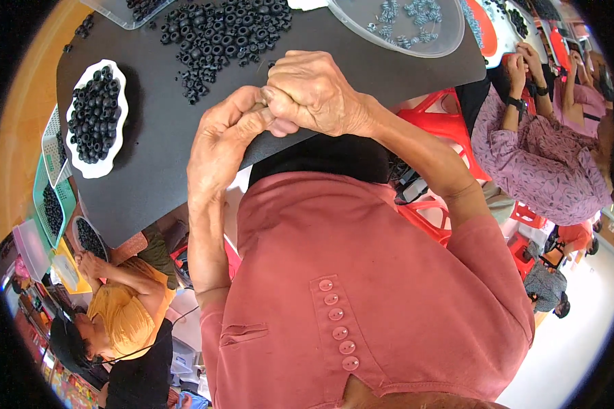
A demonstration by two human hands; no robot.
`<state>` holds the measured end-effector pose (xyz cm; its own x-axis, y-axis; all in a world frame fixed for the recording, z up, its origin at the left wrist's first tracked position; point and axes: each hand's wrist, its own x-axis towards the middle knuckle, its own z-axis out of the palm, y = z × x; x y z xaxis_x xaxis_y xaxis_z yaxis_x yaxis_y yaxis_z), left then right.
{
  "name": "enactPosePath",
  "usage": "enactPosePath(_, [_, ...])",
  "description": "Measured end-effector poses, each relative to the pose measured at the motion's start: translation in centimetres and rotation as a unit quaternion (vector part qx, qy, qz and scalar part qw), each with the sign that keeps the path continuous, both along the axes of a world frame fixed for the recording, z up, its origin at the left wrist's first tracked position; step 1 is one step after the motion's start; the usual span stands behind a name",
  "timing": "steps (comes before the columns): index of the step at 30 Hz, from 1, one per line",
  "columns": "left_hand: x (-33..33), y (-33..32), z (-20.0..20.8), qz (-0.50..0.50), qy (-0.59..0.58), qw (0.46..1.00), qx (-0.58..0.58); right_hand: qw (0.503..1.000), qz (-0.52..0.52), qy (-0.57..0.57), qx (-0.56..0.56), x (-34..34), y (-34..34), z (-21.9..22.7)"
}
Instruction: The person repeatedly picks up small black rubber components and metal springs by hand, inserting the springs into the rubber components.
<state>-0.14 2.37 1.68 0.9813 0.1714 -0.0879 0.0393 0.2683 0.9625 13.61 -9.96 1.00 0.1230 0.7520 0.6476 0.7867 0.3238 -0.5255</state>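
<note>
My left hand (226, 136) and my right hand (317, 94) meet just over the near edge of the dark table (158, 160). Fingers of both are curled, with thumbs and fingertips pressed together at one spot. Whatever lies between them is hidden or too small to name. Beyond the hands spreads a loose pile of small black ring-shaped parts (228, 37), larger ones at the back and smaller ones nearer. To the left stands a white scalloped dish (94, 168) heaped with similar black parts.
A clear round tub (451, 24) with small bluish see-through pieces stands at the far right. Another clear container (126, 20) is at the far left. Teal basket (63, 194) and a co-worker in yellow (133, 310) are at left; red stools (440, 119) and other people sit at right.
</note>
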Motion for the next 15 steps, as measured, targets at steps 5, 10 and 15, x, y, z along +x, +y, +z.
enactPosePath(5, [-0.1, 0.4, 0.5, -0.052, 0.036, 0.994, -0.094, 1.0, 0.012, -0.01, -0.001, 0.1, 0.3, -0.4])
enactPosePath(10, [0.1, 0.5, 0.1, 0.014, 0.014, 0.995, -0.099, 0.996, -0.05, 0.038, -0.059, -0.1, 0.3, -0.3])
enactPosePath(15, [0.2, 0.5, -0.1, 0.096, -0.011, 0.987, -0.127, 0.981, -0.133, 0.138, -0.015, -0.8, 0.1, 0.7])
